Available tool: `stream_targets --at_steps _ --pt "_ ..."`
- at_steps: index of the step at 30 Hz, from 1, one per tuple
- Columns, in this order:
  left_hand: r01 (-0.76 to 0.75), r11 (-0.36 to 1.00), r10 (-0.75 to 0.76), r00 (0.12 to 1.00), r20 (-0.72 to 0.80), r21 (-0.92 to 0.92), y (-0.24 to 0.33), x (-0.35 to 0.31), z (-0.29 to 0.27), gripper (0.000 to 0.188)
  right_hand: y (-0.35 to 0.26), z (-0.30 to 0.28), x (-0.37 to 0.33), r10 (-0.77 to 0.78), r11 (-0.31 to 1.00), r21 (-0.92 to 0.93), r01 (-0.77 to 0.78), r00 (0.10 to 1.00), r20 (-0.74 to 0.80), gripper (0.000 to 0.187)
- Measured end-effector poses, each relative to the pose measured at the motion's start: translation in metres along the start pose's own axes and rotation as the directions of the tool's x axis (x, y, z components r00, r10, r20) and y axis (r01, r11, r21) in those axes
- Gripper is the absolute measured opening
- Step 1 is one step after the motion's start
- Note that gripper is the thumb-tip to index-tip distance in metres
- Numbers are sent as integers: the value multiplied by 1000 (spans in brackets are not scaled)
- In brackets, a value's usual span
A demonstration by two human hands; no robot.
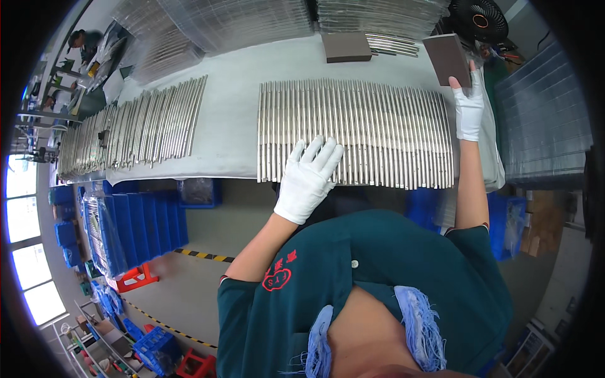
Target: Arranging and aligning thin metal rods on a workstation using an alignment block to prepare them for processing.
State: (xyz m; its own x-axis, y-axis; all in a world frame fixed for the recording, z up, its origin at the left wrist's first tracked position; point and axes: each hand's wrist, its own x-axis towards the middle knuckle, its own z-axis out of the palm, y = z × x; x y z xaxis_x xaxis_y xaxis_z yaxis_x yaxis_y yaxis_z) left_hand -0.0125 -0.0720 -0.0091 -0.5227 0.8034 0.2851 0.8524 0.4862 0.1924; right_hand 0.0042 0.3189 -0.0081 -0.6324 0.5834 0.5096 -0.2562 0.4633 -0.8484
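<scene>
A wide row of thin silvery metal rods (378,126) lies side by side across the pale table in front of me. My left hand (307,179), in a white glove, rests on the rods' near part, left of the row's middle, its fingers stretched out and slightly spread. Beyond the row's right end, my right hand (468,110) grips a brown rectangular block (446,58) by its near and right edges. Its thumb and one finger stick out bare from the white glove; the other fingers are partly hidden. The block is tilted near the table's far right corner.
A second brown block (346,48) lies at the back beside several loose rods (394,44). More rods (157,123) spread along the table's left. Clear plastic trays (239,25) are stacked behind; a black fan (480,22) stands back right. Blue crates (148,223) sit below, left.
</scene>
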Motion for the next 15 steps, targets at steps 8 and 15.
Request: stream_targets --at_steps 8,15 --pt "-41 996 41 999 -8 -83 -3 -4 -3 75 -49 67 -7 176 983 -133 -123 817 549 72" --pt "-15 999 16 1000 25 -49 -2 -1 0 74 -41 78 -13 250 962 -252 -104 708 660 72"
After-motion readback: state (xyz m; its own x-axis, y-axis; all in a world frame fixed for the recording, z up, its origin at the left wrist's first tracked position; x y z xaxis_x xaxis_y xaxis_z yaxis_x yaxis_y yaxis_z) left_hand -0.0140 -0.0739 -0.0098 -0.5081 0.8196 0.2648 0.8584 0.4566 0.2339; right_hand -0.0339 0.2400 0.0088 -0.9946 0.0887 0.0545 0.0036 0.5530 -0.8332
